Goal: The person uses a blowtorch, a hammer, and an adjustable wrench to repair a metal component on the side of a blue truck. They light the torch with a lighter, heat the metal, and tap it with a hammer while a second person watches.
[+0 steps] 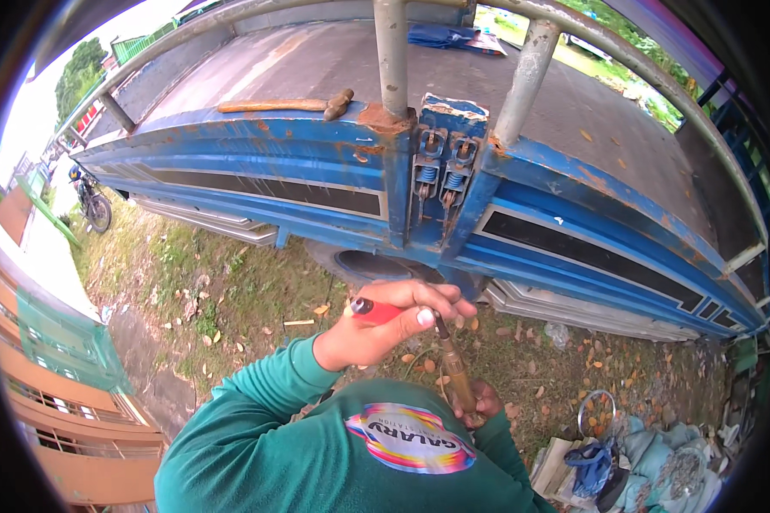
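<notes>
My left hand (385, 323), in a green sleeve, is closed around a red cylindrical handle (375, 312) with a dark end. The rest of that piece is hidden by my fingers, which reach over toward the right. Lower down, my right hand (486, 402) grips a brass-brown tool (456, 369), a slim rod with a thicker body and a narrow dark tip. Its tip points up and ends right beside my left fingertips; whether they touch, I cannot tell. Ahead of both hands stands the blue side panel (316, 188) of a truck bed, with rusty spring latches (441, 167) at the post.
A wooden-handled hammer (287, 105) lies on the panel's top edge. Grey pipe rails (391, 60) rise above it. Leafy grass (231, 299) is underfoot, with rags and sacks (667, 466) at the lower right. A motorbike (92, 201) stands far left, near an orange building (68, 410).
</notes>
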A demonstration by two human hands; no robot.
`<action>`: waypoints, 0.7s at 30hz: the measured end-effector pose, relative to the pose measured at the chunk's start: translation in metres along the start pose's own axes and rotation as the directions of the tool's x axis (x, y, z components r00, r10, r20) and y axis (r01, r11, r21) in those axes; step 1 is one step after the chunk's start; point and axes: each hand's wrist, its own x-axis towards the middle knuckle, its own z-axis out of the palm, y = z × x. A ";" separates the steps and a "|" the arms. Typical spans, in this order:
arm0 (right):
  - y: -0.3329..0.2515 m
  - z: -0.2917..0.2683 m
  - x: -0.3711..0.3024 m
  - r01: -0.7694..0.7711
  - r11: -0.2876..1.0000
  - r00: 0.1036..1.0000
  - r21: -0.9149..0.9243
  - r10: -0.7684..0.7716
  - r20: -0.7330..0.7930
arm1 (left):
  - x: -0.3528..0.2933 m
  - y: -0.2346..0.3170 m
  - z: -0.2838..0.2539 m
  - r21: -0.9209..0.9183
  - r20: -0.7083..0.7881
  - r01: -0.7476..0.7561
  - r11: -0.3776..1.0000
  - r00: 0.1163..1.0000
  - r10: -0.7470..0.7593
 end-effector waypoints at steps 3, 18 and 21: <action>-0.017 0.014 0.000 -0.008 1.000 0.998 -0.007 0.008 0.069 | -0.001 0.034 0.008 0.023 0.158 -0.124 0.992 0.980 0.119; -0.020 0.012 0.007 -0.067 0.944 0.882 0.324 -0.096 0.462 | -0.004 0.055 0.035 -0.418 0.192 -0.379 0.825 0.851 0.488; -0.031 0.016 0.016 0.046 0.982 0.877 0.183 -0.128 0.463 | -0.006 0.045 0.049 -0.377 -0.009 -0.527 0.762 0.824 0.566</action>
